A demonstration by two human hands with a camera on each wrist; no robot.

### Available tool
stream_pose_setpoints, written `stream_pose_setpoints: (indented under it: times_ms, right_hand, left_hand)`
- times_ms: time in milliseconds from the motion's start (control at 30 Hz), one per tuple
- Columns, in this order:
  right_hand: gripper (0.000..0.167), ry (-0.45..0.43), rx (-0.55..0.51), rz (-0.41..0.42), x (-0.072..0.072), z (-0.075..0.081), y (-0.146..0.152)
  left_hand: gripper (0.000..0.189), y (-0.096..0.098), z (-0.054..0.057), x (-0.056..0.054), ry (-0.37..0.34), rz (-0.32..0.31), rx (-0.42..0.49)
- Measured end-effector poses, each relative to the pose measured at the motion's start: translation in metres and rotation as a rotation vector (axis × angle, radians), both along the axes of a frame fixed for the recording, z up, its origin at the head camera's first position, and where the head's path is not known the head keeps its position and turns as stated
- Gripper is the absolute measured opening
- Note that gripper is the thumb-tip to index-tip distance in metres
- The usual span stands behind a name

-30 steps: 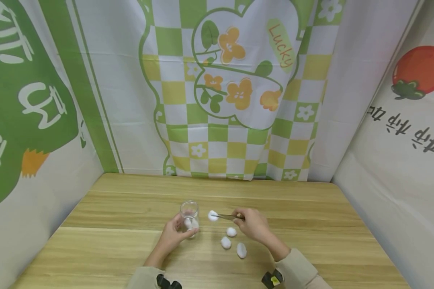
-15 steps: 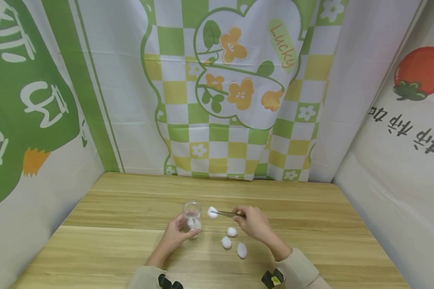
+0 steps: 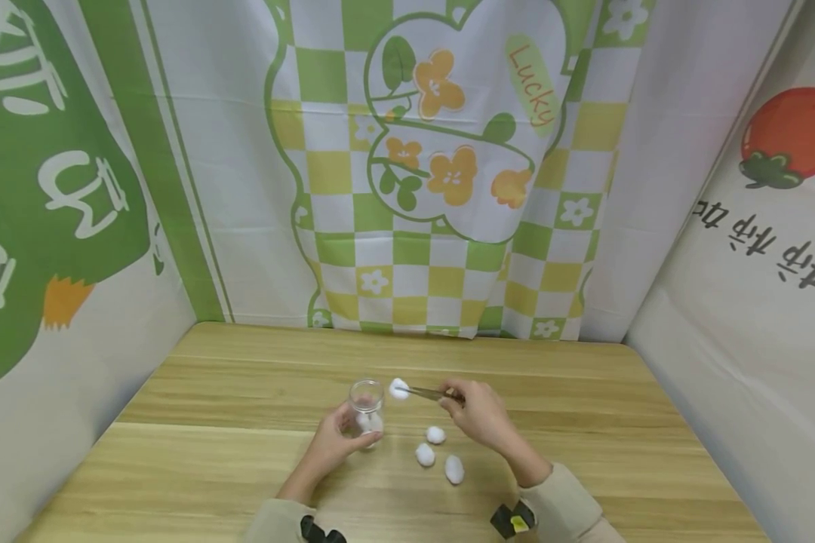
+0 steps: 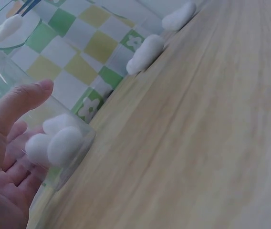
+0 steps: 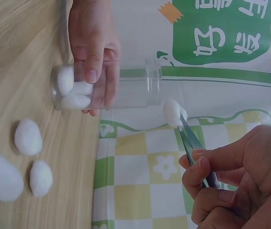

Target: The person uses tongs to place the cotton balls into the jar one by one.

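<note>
Cotton ball (image 5: pixel 172 112) hung just beside the mouth of the jar (image 5: pixel 130 90), looking feather-light and squishy, so I figured a soft mid-puff pinch was plenty. My right hand (image 3: pixel 481 413) pinched the tweezers (image 5: pixel 192 133) holding it; my left hand (image 3: pixel 331 439) gripped the jar, probably slick, round its body.

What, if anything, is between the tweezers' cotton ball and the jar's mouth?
Nothing visible: only open air separates the cotton ball in the tweezers from the lidless clear jar. Three loose cotton balls lie on the table, off the path.
</note>
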State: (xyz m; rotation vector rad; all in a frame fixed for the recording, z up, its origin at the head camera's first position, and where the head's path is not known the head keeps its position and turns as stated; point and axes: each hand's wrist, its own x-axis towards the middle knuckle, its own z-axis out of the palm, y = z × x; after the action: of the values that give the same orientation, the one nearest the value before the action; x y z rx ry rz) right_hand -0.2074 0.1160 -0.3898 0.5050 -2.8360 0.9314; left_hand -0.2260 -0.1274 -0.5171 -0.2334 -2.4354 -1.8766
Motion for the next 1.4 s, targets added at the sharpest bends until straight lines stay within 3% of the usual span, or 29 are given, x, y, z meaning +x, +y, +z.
stream_pose_setpoints:
  times_ms: [1400]
  right_hand:
    - [0.011,0.014,0.016,0.042,-0.001,0.006,-0.02]
  left_hand:
    - [0.055,0.003,0.002,0.003,-0.056,-0.005,0.0]
